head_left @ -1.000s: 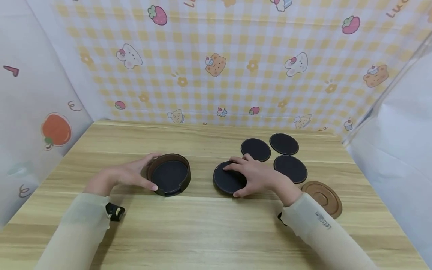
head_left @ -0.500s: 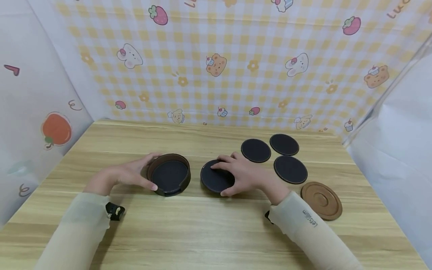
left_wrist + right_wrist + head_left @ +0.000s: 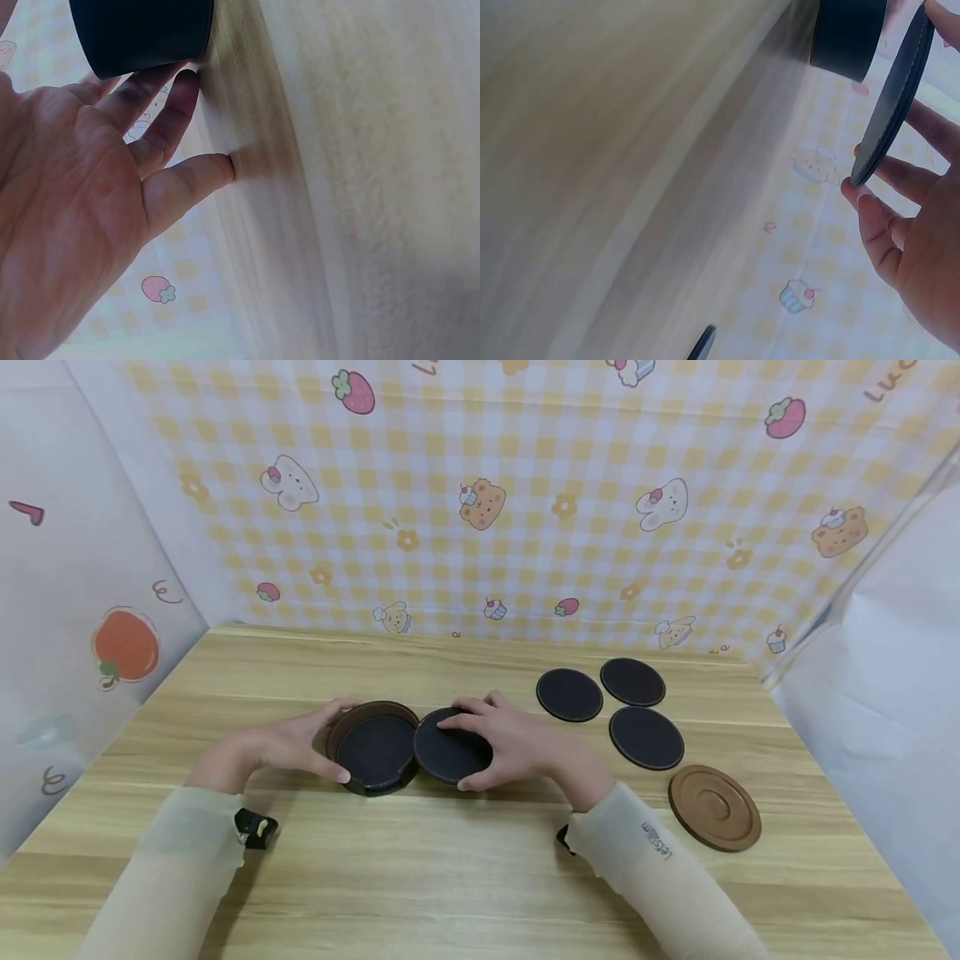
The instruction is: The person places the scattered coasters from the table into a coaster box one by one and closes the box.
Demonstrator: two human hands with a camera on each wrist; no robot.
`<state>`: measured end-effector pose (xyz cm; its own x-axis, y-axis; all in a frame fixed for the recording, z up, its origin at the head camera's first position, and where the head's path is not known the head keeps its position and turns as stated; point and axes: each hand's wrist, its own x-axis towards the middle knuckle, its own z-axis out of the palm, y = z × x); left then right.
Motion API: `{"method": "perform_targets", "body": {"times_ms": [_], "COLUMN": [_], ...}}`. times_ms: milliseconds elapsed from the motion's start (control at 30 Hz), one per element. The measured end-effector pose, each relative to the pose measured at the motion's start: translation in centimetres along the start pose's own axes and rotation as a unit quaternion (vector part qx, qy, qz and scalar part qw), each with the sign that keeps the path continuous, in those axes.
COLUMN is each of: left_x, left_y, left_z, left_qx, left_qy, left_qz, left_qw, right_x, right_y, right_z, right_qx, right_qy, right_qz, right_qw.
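My left hand grips a round, dark coaster holder with a notch in its front wall. The thumb lies at the near side and the fingers reach behind. A black coaster shows inside the holder. My right hand holds a black stitched coaster by its edge, thumb at the front and fingers at the back. That coaster overlaps the holder's right rim in the head view. The right wrist view has it tilted, raised off the table, beside the holder's outer wall.
Three black coasters lie flat at the back right of the wooden table. A brown round disc with a ringed centre lies nearer, on the right. A checked cloth hangs behind the table.
My right hand has carried the black coaster leftward, from the middle of the table to the holder's right rim. The left hand and holder have stayed in place.
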<state>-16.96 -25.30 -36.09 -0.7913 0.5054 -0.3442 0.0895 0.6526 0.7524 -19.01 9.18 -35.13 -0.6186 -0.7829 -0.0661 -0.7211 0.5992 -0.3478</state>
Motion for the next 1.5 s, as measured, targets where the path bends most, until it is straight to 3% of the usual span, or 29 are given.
{"method": "perform_targets", "body": {"times_ms": [600,1167,1500], "left_x": [0.3,0.2,0.2], "left_y": [0.2,0.2,0.1], "left_z": [0.1,0.0,0.2], "left_qx": [-0.011,-0.014,-0.014], "left_qy": [-0.009,-0.014,-0.013], "left_qz": [-0.010,-0.008,0.004], "left_qw": [0.9998,0.9998,0.9998], "right_x": [3.9,6.4,7.3], "right_y": [-2.5,-3.7,-4.2], "right_z": [0.6,1.7,2.1], "right_qx": [-0.052,-0.048,-0.043], "right_qy": [0.010,0.018,-0.002], "right_qz": [-0.039,-0.041,-0.031], "right_qw": [0.998,0.998,0.999]}}
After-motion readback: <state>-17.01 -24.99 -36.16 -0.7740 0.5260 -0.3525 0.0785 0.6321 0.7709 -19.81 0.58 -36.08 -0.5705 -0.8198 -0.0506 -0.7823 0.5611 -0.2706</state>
